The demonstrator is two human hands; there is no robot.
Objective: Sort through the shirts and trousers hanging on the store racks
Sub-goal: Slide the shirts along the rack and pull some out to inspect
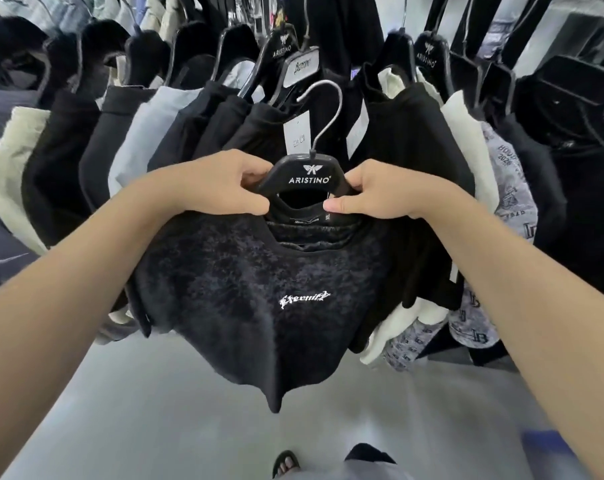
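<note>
- The left hand (220, 183), at centre frame, pinches the left shoulder of a black hanger (309, 180), thumb below and fingers curled over the top.
- The right hand (376, 192) mirrors it on the hanger's right shoulder, thumb pointing inward along the collar edge; both hands are closed on the hanger, neither spread wide.
- The hanger, printed ARISTINO, carries a dark mottled T-shirt (259, 299) with a small white script logo on the chest. Its metal hook (323, 112) rises free in upper centre, hooked on nothing, so this shirt is off the rail and held out in front of the rack.
- Behind it, across the upper half of the frame, hangs the row of other shirts (127, 140): black, pale blue and cream on the left, black, cream and a grey printed one on the right. A white price tag (296, 133) dangles just above the hands.
- Lower frame shows pale floor (155, 410) and a sandalled foot (286, 462).
- Judged step: inspecting or straightening this shirt before rehanging it.
- To do it well: keep both shoulders level so the neckline stays seated, check the collar label for size, then turn the hook towards the gap in the row and lower it squarely onto the rail without snagging neighbouring tags.
</note>
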